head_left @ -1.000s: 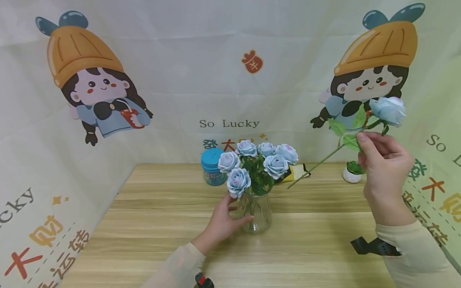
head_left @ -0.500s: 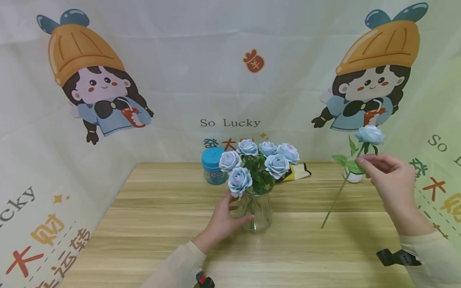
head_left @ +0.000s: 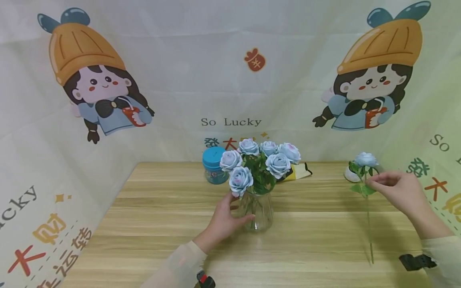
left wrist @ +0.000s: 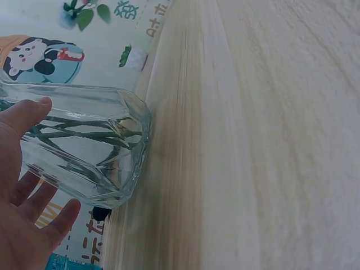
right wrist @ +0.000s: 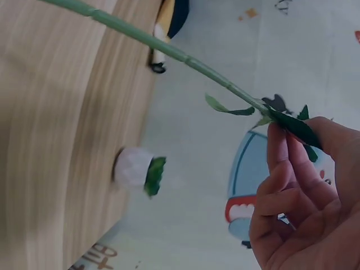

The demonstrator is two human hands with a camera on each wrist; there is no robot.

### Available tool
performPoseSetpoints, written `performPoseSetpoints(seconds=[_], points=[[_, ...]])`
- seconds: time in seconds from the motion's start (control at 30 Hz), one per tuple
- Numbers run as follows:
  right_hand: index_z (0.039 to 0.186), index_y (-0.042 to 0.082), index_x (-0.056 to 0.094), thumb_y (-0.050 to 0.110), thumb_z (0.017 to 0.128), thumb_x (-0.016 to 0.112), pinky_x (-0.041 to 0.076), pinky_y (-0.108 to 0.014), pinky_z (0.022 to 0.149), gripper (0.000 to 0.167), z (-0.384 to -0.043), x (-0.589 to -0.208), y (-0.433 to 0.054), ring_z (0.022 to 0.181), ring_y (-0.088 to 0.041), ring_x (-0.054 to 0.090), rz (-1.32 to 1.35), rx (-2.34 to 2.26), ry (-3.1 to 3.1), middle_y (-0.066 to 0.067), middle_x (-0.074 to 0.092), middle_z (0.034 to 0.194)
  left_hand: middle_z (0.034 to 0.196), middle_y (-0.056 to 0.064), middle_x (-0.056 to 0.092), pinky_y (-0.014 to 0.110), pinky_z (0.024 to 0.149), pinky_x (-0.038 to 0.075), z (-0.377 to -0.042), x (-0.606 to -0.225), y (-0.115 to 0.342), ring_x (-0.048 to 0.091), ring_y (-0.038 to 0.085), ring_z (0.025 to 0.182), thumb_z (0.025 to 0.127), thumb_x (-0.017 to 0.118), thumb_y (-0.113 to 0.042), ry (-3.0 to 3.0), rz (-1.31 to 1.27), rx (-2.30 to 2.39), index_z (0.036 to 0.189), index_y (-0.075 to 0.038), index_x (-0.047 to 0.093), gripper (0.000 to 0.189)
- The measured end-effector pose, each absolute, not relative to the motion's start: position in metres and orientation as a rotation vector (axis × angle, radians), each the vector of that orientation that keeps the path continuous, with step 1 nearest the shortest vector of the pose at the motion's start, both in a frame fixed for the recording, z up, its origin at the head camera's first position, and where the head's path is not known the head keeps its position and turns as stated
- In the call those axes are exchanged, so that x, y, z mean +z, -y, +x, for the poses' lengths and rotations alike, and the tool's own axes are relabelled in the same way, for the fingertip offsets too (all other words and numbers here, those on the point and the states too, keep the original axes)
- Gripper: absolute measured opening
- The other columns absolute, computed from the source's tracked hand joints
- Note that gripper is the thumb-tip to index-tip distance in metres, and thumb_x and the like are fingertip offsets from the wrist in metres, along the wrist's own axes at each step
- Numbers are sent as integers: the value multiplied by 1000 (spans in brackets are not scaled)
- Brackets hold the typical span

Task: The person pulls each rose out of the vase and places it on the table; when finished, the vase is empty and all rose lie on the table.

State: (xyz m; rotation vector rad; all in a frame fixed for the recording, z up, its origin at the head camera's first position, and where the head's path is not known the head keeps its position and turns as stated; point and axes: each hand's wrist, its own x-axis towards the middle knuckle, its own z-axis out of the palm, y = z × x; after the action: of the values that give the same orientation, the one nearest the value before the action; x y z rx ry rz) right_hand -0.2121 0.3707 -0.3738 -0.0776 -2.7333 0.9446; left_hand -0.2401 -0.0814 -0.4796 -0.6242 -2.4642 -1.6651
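A clear glass vase (head_left: 264, 214) stands upright on the table, holding several light-blue roses (head_left: 240, 182). My left hand (head_left: 224, 220) grips the vase from its left side; in the left wrist view the thumb lies along the glass (left wrist: 79, 169), with the stems visible inside. Off to the right, my right hand (head_left: 405, 192) pinches a single blue rose (head_left: 365, 159) between thumb and fingertips, just under the bloom by its leaves. Its long green stem (right wrist: 169, 50) hangs almost straight down in the head view. The bloom itself is out of sight in the right wrist view.
Behind the vase on the left is a jar with a blue lid (head_left: 212, 158). A yellow, black and cream item (head_left: 300, 172) lies behind it on the right. The small white plant pot (head_left: 351, 175) sits at the back right, before a printed cloth backdrop (head_left: 173, 80).
My right hand has lowered the rose and moved slightly right; its stem has swung from slanting down-left to nearly vertical. The left hand keeps its hold on the vase.
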Motion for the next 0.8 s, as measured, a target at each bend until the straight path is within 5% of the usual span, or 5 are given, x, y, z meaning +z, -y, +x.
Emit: performPoseSetpoints(seconds=[0.13, 0.8], points=[[102, 0, 77, 30, 97, 72, 48, -25, 59, 31, -212, -382, -381, 75, 1, 58, -50, 848, 2800, -12, 78, 90, 144, 13, 58, 51, 105, 54, -241, -481, 81, 57, 34, 133, 81, 90, -14, 2459, -633, -1661, 144, -7, 50, 75], [96, 2, 75, 27, 92, 75, 47, -27, 55, 25, -216, -433, -412, 73, -13, 63, -48, 721, 2882, -8, 76, 85, 144, 12, 59, 53, 105, 54, -242, -482, 81, 57, 35, 133, 81, 90, -15, 2449, -627, -1672, 143, -8, 51, 74]])
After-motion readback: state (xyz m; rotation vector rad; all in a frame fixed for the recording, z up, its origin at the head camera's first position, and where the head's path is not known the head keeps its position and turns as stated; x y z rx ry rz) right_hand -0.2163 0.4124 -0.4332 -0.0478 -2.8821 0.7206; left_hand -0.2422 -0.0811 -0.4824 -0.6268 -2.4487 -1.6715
